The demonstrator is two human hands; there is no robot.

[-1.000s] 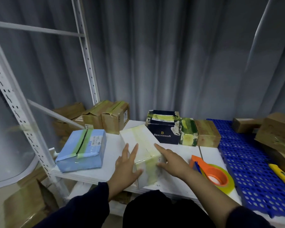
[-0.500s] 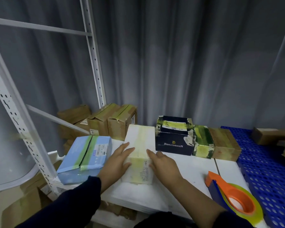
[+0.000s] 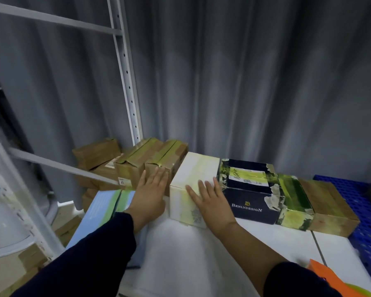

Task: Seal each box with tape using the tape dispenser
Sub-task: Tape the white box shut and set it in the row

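Head view. A white table top (image 3: 201,260) is seen in front of a pleated grey curtain (image 3: 255,82). A white perforated rack upright (image 3: 128,86) stands at the rear left. A blue perforated mat (image 3: 368,228) adjoins the table on the right.

A white box (image 3: 194,174), streaked with yellowish tape along its top, is placed at the rear centre of the table. It touches a dark box (image 3: 253,207) marked "BENLYDESIGN" on its right. Further right in the same row, a green-taped box (image 3: 291,200) and a brown box (image 3: 330,209) are recorded. 2 brown cartons (image 3: 135,166) stand behind and left of the white box. A blue box (image 3: 103,206) lies at the left edge, partly covered by the left forearm.

The right hand (image 3: 214,204) is laid flat, fingers straight, on the near top edge of the white box; nothing is gripped. The left hand (image 3: 151,196) is held flat with straight fingers just beside the box's left face; contact cannot be confirmed. The orange tape dispenser (image 3: 328,281) is partly visible at the bottom right corner, untouched.
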